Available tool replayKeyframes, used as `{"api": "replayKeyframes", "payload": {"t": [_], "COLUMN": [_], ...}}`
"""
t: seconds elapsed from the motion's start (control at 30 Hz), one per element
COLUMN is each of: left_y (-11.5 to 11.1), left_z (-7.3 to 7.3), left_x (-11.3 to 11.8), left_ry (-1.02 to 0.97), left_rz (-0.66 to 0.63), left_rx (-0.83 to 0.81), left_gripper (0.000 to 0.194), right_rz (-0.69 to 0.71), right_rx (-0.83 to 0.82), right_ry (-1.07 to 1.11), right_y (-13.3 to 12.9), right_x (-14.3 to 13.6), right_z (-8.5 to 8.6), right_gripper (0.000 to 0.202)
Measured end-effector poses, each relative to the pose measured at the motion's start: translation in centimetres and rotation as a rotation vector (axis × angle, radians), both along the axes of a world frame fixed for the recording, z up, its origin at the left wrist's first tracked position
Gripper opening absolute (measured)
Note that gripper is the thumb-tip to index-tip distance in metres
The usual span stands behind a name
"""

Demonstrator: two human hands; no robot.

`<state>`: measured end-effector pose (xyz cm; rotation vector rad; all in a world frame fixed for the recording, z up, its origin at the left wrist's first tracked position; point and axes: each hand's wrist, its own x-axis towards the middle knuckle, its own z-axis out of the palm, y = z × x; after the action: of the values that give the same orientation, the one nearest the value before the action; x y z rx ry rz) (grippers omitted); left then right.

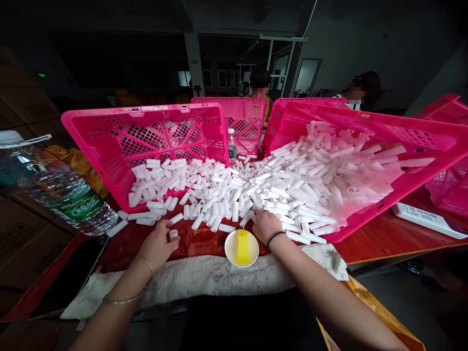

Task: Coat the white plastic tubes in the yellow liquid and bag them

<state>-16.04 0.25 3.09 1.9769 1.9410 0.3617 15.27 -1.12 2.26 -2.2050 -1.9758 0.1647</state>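
Between the thumb and fingers of my left hand is a short white tube, its end facing up. My right hand is at the front edge of a heap of white tubes, fingers bent down among them. Whatever its fingertips pinch is hidden. Just left of that hand stands a small white bowl holding a yellow block, perhaps a sponge. A thin stick rises from the block's far end.
Tubes spill from a tipped pink crate on the left and another pink crate on the right. A large water bottle leans at left. A pale towel lines the red table's front edge. Two people sit beyond.
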Motion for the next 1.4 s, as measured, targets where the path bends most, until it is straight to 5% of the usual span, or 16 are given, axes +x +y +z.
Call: {"api": "replayKeyframes", "payload": {"t": [0.13,0.3,0.43,0.57,0.67,0.8,0.87,0.97,1.03,1.23,1.4], "left_y": [-4.0,-6.1,-5.1,-4.3,-4.2,-4.0,-3.8,-3.8,-3.9,-4.1,-4.1], "left_z": [-1.2,-1.6,-1.2,-1.4,-2.2,-3.4,-3.8,-4.2,-4.5,-5.2,-5.3], "left_x": [1.8,4.5,7.3,9.7,10.4,10.5,10.5,10.6,10.7,11.0,11.0], "left_ry": [-0.381,-0.193,-0.143,-0.454,-0.686,-0.702,-0.634,-0.527,-0.494,-0.499,-0.496], "left_rz": [-0.264,-0.460,-0.478,-0.488,-0.438,-0.471,-0.505,-0.558,-0.563,-0.534,-0.537], "left_rx": [-0.059,0.010,0.082,0.147,0.179,0.132,0.087,0.035,0.016,0.023,0.039], "left_gripper": [0.036,0.033,0.017,0.017,0.021,0.016,0.028,0.082,0.100,0.089,0.087], "right_rz": [0.028,0.391,0.477,0.426,0.445,0.519,0.516,0.420,0.374,0.566,0.470], "right_rx": [0.047,0.277,0.292,0.405,0.453,0.351,0.274,0.235,0.240,0.303,0.215], "right_ry": [0.053,0.513,0.592,0.565,0.525,0.590,0.640,0.701,0.690,0.641,0.837], "right_y": [-3.2,-7.2,-7.5,-6.2,-5.7,-5.7,-5.7,-5.7,-5.9,-6.6,-6.9], "right_x": [2.2,5.2,3.9,1.7,1.3,1.8,2.0,2.0,1.9,1.9,2.0], "right_z": [0.4,-0.9,-2.9,-4.2,-4.5,-3.9,-3.7,-3.8,-3.9,-3.7,-3.7], "right_gripper": [0.035,0.039,0.043,0.039,0.032,0.025,0.019,0.026,0.027,0.014,0.016]}}
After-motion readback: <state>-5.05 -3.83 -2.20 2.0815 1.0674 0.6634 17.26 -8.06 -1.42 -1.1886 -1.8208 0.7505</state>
